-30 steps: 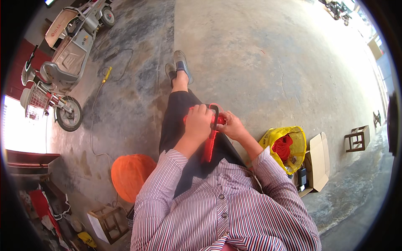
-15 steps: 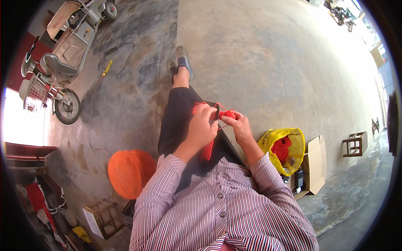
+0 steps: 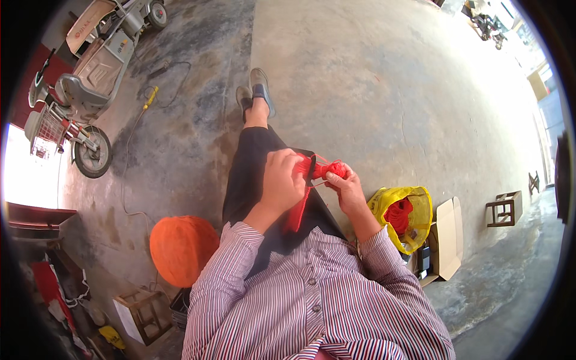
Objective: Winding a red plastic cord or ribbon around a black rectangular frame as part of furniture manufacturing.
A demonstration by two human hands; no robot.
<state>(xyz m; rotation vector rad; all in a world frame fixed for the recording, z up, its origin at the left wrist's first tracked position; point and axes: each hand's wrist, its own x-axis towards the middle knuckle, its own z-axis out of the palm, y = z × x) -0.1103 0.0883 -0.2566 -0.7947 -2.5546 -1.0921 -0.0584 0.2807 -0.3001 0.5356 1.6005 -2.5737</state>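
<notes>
In front of my lap, my left hand [image 3: 281, 180] is closed on one end of a red cord piece, most of it behind my fingers. My right hand [image 3: 349, 191] pinches a small wound bundle of red cord [image 3: 336, 170] between thumb and fingers. Between the hands stands a narrow black strip [image 3: 311, 170], with red strands passing beside it; what it is I cannot make out. A red braided-looking band [image 3: 296, 211] hangs below my left hand, over my dark trousers [image 3: 252, 162].
At my right, a yellow bag [image 3: 431, 211] holds red cord [image 3: 398, 215], beside an opened cardboard box [image 3: 450, 240]. An orange round-topped seat [image 3: 183, 251] is at my left, near a wooden stool [image 3: 144, 315]. A cable [image 3: 126, 174] crosses the floor toward a parked three-wheeler [image 3: 90, 90].
My left hand has shifted slightly left and down, uncovering more red cord beside the black strip. My right hand has turned a little, showing more of the bundle.
</notes>
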